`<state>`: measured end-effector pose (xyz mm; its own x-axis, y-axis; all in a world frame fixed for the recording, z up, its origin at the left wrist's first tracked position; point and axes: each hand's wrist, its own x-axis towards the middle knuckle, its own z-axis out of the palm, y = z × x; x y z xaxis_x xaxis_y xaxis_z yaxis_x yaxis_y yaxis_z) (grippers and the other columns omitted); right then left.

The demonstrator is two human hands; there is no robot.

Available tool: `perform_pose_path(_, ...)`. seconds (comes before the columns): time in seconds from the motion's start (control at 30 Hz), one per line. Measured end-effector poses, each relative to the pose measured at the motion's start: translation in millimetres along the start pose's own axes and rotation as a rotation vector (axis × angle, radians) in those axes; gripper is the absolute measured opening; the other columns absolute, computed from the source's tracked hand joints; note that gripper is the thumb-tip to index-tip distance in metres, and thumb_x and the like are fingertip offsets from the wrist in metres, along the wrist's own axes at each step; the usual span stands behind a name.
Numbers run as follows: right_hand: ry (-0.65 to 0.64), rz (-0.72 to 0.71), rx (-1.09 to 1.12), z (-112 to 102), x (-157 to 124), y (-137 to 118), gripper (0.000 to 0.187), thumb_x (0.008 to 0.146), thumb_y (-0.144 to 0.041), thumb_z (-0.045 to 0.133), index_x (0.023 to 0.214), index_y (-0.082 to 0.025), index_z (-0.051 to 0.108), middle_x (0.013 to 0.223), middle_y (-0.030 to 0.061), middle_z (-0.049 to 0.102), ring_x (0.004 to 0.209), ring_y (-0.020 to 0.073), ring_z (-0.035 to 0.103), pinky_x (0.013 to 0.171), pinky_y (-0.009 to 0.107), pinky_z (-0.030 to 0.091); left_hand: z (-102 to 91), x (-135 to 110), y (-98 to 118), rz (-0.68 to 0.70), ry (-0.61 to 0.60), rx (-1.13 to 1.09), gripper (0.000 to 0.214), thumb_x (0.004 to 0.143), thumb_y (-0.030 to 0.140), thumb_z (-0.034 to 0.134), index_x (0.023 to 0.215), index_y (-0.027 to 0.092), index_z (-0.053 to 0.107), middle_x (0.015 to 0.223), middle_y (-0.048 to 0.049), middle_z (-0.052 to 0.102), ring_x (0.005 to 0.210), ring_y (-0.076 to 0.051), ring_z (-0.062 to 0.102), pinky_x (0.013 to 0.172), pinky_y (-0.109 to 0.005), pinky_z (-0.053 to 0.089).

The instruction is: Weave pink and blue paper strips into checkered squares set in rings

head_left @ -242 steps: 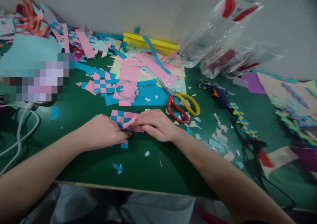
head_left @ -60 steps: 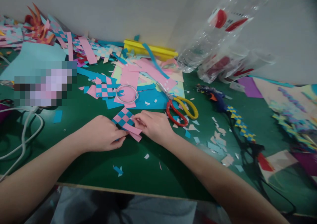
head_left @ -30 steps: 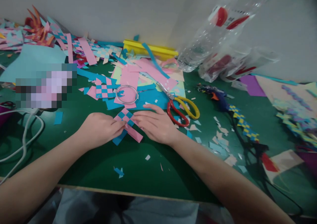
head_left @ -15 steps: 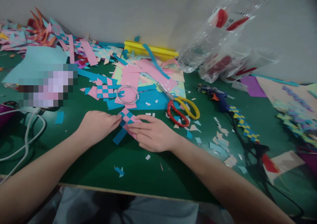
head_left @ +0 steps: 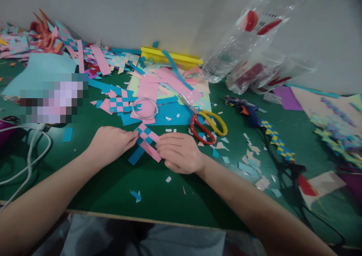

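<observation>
A small piece of woven paper strips (head_left: 145, 134), checked pink and blue, is held between my two hands just above the green table. My left hand (head_left: 114, 144) pinches its upper left edge. The fingers of my right hand (head_left: 179, 153) are closed on the end of a pink strip at its right side. One blue strip and one pink strip stick out below the weave. Beyond it lie a metal ring (head_left: 145, 117) and another checked paper piece (head_left: 119, 104), shaped like a fish. Scissors (head_left: 207, 124) with one red and one yellow handle lie to the right.
Paper scraps (head_left: 251, 159) are scattered on the right. A dark blue glue gun (head_left: 249, 110) and its cord lie there too. Plastic-wrapped cups (head_left: 254, 67) lean against the wall. White cables (head_left: 31, 154) and light blue paper (head_left: 42, 73) lie left. A yellow holder (head_left: 172, 57) stands at the back.
My right hand has slid right along the weave, from its lower right part to the end of a pink strip, uncovering more of the pink strips. My left hand keeps its pinch.
</observation>
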<state>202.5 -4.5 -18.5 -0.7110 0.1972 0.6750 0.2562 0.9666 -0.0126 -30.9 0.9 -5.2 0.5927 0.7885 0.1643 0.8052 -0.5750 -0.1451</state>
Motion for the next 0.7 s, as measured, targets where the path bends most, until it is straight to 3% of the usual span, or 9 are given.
perform_pose_path(0.1, -0.078, 0.001, 0.024, 0.5, 2.5, 1.7, 0.021, 0.087, -0.019, 0.043, 0.078, -0.018, 0.062, 0.094, 0.0048, 0.074, 0.100, 0.0152, 0.066, 0.098, 0.035, 0.051, -0.7, 0.5, 0.1, -0.007, -0.012, -0.006, 0.029, 0.092, 0.037, 0.046, 0.089, 0.025, 0.071, 0.060, -0.0027, 0.068, 0.053, -0.017, 0.062, 0.045, -0.026, 0.021)
perform_pose_path(0.17, -0.115, -0.007, 0.035, 0.7, 3.5, 1.4, 0.021, 0.087, -0.016, 0.043, 0.075, -0.018, 0.061, 0.097, 0.0056, 0.073, 0.106, 0.0155, 0.064, 0.101, 0.036, 0.048, -0.9, 0.6, 0.2, -0.012, -0.030, -0.010, 0.029, 0.093, 0.038, 0.045, 0.090, 0.025, 0.072, 0.061, -0.0031, 0.069, 0.054, -0.018, 0.063, 0.045, -0.026, 0.021)
perform_pose_path(0.37, 0.030, 0.130, 0.001, 1.6, -0.4, 3.7, 0.023, 0.084, -0.008, 0.042, 0.071, -0.021, 0.056, 0.069, -0.0011, 0.070, 0.084, 0.0127, 0.068, 0.100, 0.039, 0.047, -1.0, -0.4, 0.1, -0.011, -0.051, -0.019, 0.031, 0.093, 0.040, 0.043, 0.095, 0.028, 0.071, 0.063, -0.0020, 0.069, 0.055, -0.019, 0.063, 0.044, -0.025, 0.021)
perform_pose_path(0.57, -0.074, 0.216, -0.060, 5.6, 0.1, 9.2, 0.029, 0.079, -0.007, 0.044, 0.100, -0.017, 0.062, 0.106, 0.0055, 0.072, 0.107, 0.0190, 0.064, 0.108, 0.048, 0.038, 2.0, -2.3, -0.3, 0.015, 0.114, -0.007, 0.028, 0.092, 0.038, 0.045, 0.097, 0.027, 0.071, 0.054, -0.0002, 0.064, 0.049, -0.016, 0.060, 0.045, -0.024, 0.023)
perform_pose_path(0.7, -0.171, 0.184, -0.053, 8.4, -0.8, 9.1, 0.027, 0.081, -0.010, 0.046, 0.101, -0.015, 0.063, 0.111, 0.0051, 0.070, 0.111, 0.0196, 0.062, 0.111, 0.047, 0.035, 5.0, -2.4, -2.2, 0.000, 0.172, 0.013, 0.030, 0.093, 0.037, 0.044, 0.114, 0.030, 0.065, 0.050, 0.0004, 0.062, 0.046, -0.016, 0.058, 0.045, -0.024, 0.023)
